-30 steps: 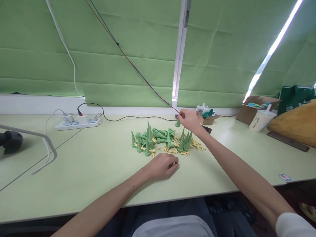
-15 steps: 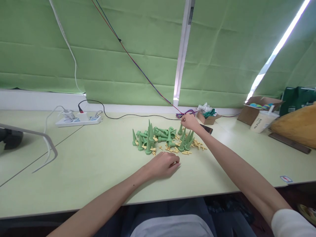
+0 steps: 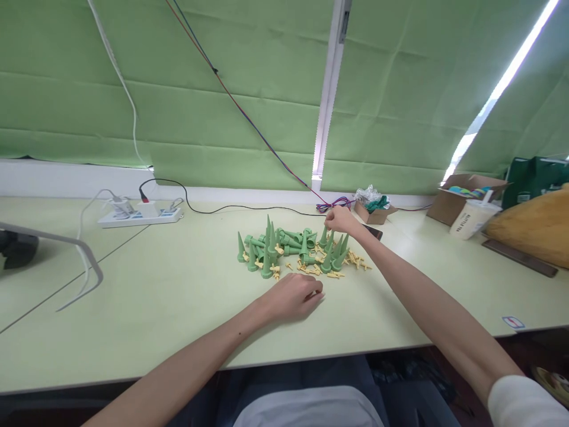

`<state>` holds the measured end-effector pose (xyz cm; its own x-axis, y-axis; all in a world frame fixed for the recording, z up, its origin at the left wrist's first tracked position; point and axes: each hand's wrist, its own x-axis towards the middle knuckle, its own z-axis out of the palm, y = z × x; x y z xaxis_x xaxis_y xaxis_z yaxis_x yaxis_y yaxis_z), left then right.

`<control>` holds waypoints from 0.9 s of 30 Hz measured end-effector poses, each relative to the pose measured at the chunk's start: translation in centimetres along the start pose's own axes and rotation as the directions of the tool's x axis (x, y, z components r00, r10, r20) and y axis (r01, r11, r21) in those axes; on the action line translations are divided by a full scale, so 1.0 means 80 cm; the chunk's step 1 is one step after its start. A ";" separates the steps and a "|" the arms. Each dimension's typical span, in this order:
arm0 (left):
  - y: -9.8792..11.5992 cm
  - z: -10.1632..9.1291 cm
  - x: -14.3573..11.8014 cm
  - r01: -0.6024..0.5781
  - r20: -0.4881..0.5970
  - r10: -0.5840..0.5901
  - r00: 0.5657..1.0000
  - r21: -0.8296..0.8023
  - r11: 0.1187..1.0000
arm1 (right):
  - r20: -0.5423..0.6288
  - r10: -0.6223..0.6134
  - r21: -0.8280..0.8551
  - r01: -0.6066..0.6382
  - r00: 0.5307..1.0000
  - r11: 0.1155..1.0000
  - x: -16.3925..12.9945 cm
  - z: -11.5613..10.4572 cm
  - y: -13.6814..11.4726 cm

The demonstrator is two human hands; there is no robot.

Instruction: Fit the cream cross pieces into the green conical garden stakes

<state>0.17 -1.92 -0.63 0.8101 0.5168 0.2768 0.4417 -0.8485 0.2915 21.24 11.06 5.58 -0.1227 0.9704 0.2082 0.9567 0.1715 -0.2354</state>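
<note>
Here, 2 hands, right hand [image 3: 340, 220] touching 1 green cone [image 3: 323, 237]

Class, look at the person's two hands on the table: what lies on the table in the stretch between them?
In the head view, small yellow pieces and the near green cones lie between the left hand and right hand.

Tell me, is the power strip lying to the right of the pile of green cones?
No, the power strip lies left of the green cones, near the wall.
</note>
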 end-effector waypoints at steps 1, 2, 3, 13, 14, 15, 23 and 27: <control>0.000 0.000 0.000 -0.002 0.000 0.002 1.000 0.005 1.000 | 0.004 -0.003 0.000 0.003 1.000 1.000 -0.001 0.000 0.000; -0.001 0.001 0.000 -0.004 -0.001 0.004 1.000 0.010 1.000 | 0.005 -0.005 -0.004 0.005 1.000 1.000 -0.002 -0.001 -0.001; -0.001 0.001 0.000 -0.006 -0.001 0.006 1.000 0.011 1.000 | 0.003 -0.004 -0.009 0.004 1.000 1.000 -0.002 -0.001 -0.001; -0.002 0.002 -0.001 -0.017 0.011 0.017 1.000 0.035 0.999 | -0.159 -0.126 -0.199 0.093 0.979 0.976 -0.027 -0.014 -0.046; -0.002 0.002 -0.001 -0.017 0.010 0.016 1.000 0.036 0.999 | -0.147 -0.172 -0.216 0.138 0.974 0.967 -0.030 -0.013 -0.055; -0.002 0.003 -0.001 -0.017 0.010 0.016 1.000 0.037 0.999 | -0.110 -0.208 -0.231 0.178 0.972 0.957 -0.033 -0.012 -0.064; -0.003 0.003 -0.001 -0.006 -0.005 0.006 1.000 0.037 0.999 | 0.217 -0.174 -0.337 0.241 0.961 0.910 -0.023 0.026 -0.095; -0.004 0.005 -0.001 -0.015 -0.005 0.016 1.000 0.043 0.999 | 0.252 -0.151 -0.351 0.236 0.956 0.906 -0.019 0.040 -0.094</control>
<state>0.09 -1.72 -1.14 0.8150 0.5039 0.2860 0.4451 -0.8605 0.2478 13.38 8.83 3.96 -0.3279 0.9447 -0.0051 0.9308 0.3240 0.1693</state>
